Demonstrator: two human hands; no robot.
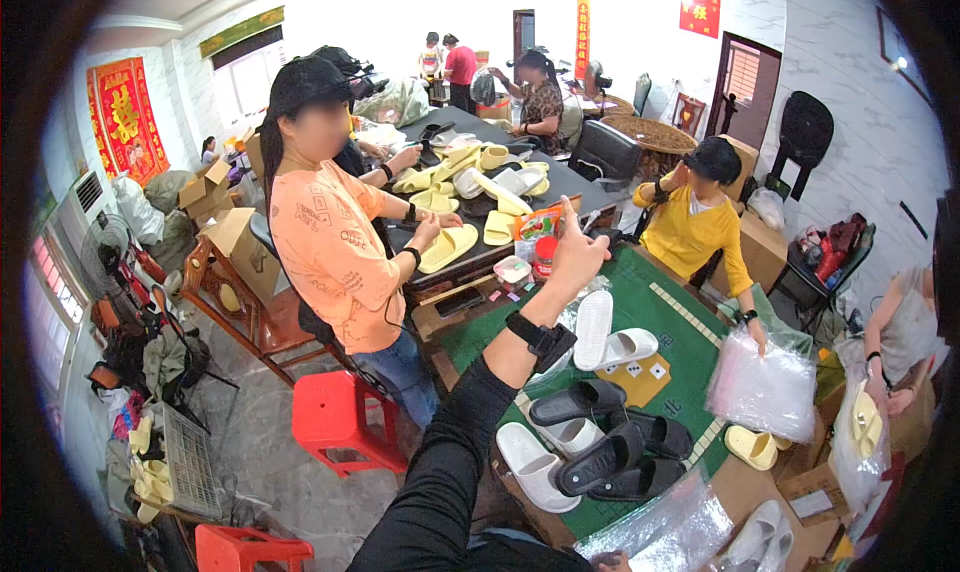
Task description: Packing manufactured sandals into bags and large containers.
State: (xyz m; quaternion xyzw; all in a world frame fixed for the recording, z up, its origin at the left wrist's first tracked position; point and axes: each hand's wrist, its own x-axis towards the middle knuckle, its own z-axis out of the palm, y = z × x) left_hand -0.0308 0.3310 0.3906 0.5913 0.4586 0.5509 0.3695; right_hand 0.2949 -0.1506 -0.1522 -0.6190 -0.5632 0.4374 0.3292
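Observation:
My left hand (580, 257) is raised over the green table, its black-sleeved arm stretched forward. The index finger points up and nothing is in the hand. Behind it are a red-lidded jar (544, 256) and an orange package (538, 222). Only a bit of my right hand (612, 563) shows at the lower edge, beside clear plastic bags (655, 532); its fingers are mostly cut off. Between my hands lie black slide sandals (600, 459) in a pile, with a white slide sandal (535, 469) at its left. Two more white slides (593, 330) lie farther off.
At left, a person in an orange shirt (330, 232) handles a yellow slide (448, 249) by a dark table heaped with slides. Across from me, a person in yellow (695, 227) touches a stack of plastic bags (765, 382). Red stools (345, 417) stand at left.

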